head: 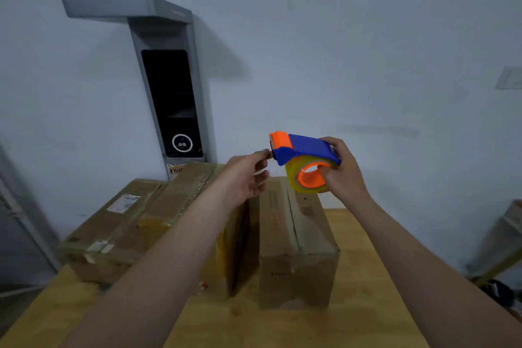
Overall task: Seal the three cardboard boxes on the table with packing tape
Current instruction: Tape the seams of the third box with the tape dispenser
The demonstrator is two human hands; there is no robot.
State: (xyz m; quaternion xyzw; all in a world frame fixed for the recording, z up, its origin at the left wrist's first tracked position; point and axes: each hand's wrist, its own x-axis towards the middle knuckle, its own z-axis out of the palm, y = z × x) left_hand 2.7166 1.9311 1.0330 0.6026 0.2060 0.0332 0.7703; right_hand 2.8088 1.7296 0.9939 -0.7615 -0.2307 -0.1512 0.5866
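The thumb and forefinger of the left hand (245, 178) are pinched on the orange front edge of the dispenser (305, 147) at mid-frame; tape between them cannot be made out. The blue body and tape roll (293, 182) are gripped by the curled fingers of the right hand (343, 175). The dispenser is held above the far end of the right box (293, 234). The left box (118, 223) lies nearby on the table (364, 305).

Your tape dispenser (306, 147) is smooth moulded plastic, blue and orange, faintly shiny. The tape roll (293, 179) in it is glossy, yellowish clear film. Below the dispenser, the right box (299, 234) is matt, creased brown cardboard. Lower left of the dispenser, the left box (135, 223) is the same, with shiny tape strips. The surface (367, 291) is pale, satin wood.
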